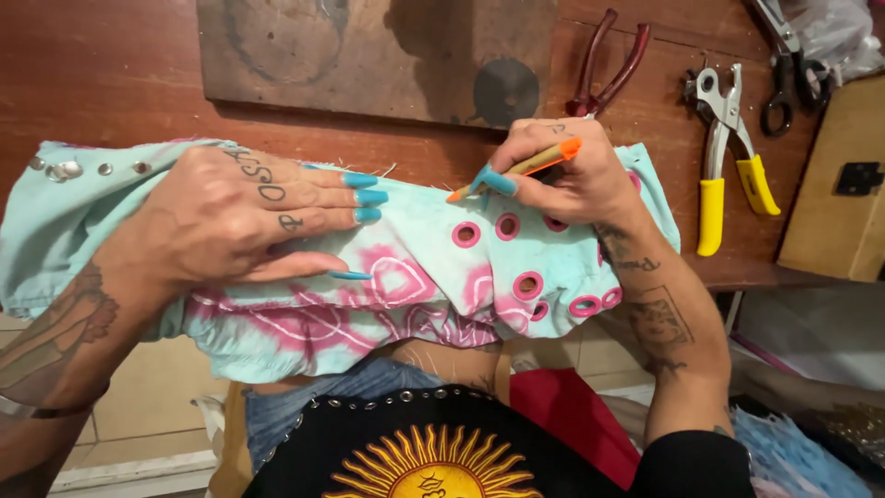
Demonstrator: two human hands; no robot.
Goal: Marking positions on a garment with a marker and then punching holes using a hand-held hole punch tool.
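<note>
Here, a dark reddish-brown wooden workbench (111,83) fills the upper part of the view, with a scuffed grey-brown board (369,55) lying at its far edge. Along the near edge lies a pale turquoise and pink tie-dyed cloth with pink ring eyelets (415,277), part of it hanging over. The left hand (249,217) lies flat and spread on the cloth, grasping nothing. The right hand (572,175) is closed round an orange pencil (516,171), its tip touching the cloth. Red-handled pliers (608,65) lie behind that hand; yellow-handled punch pliers (728,157) lie near the right edge, beside black scissors (784,83) cut off by the frame. Pale floor tiles (138,406) show below.
</note>
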